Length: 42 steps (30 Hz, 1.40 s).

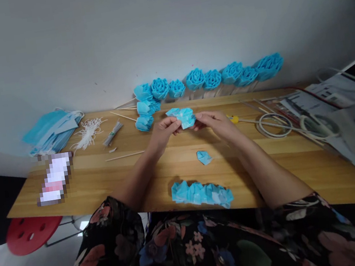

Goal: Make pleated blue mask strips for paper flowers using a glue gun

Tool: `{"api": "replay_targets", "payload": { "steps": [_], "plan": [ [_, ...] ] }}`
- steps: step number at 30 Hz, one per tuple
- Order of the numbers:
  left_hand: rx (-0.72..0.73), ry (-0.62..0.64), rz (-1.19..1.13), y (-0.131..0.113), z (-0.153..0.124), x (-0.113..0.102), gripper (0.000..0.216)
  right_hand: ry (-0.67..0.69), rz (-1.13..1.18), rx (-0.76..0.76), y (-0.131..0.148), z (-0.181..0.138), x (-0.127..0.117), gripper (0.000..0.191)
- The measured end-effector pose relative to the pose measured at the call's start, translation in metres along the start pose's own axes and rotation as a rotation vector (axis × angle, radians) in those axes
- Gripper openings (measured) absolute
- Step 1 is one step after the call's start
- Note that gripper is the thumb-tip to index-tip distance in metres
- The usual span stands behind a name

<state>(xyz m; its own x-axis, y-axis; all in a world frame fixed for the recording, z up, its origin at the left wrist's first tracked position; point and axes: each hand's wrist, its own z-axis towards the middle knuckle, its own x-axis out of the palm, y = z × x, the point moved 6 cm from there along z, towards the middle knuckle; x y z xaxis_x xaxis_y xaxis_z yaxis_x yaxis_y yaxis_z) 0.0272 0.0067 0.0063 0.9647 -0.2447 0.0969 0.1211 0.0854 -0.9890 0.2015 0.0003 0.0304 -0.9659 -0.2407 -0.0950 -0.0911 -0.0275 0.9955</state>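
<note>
Both hands meet above the middle of the wooden table [182, 167]. My left hand [163, 131] and my right hand [213, 122] pinch a crumpled light-blue piece of mask fabric [182, 117] between their fingertips. A small folded blue piece [204, 157] lies on the wood just below the hands. Near the front edge lies a row of folded blue pieces [201, 192]. Finished blue fabric roses [209, 77] stand in a line against the wall, with a few more roses [145, 113] beside the left hand.
A stack of blue face masks [52, 130], a bundle of white ear loops [88, 133] and wooden skewers [124, 156] lie at left. Tape rolls [271, 125], scissors and papers [350, 125] crowd the right. A red stool [32, 233] stands below the table's left end.
</note>
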Motion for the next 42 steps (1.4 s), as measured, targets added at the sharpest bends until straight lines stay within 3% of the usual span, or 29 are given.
{"api": "replay_targets", "payload": {
  "steps": [9,18,28,35,42],
  "plan": [
    [-0.097,0.001,-0.056,0.004,0.000,0.003,0.042,-0.051,-0.063,-0.055,0.003,-0.001,-0.003,0.042],
    [-0.023,-0.034,-0.051,0.006,0.004,0.000,0.031,-0.041,-0.083,-0.051,-0.003,0.000,-0.001,0.042],
    [0.002,0.068,-0.072,0.009,0.004,0.005,0.050,-0.052,0.070,-0.005,-0.013,0.004,-0.003,0.052],
    [-0.001,0.166,0.048,0.008,-0.001,0.012,0.051,-0.130,0.095,-0.033,-0.014,0.007,-0.010,0.043],
    [-0.012,-0.024,0.005,0.002,0.000,0.001,0.035,-0.100,0.051,-0.066,-0.012,0.006,-0.005,0.040]
  ]
}}
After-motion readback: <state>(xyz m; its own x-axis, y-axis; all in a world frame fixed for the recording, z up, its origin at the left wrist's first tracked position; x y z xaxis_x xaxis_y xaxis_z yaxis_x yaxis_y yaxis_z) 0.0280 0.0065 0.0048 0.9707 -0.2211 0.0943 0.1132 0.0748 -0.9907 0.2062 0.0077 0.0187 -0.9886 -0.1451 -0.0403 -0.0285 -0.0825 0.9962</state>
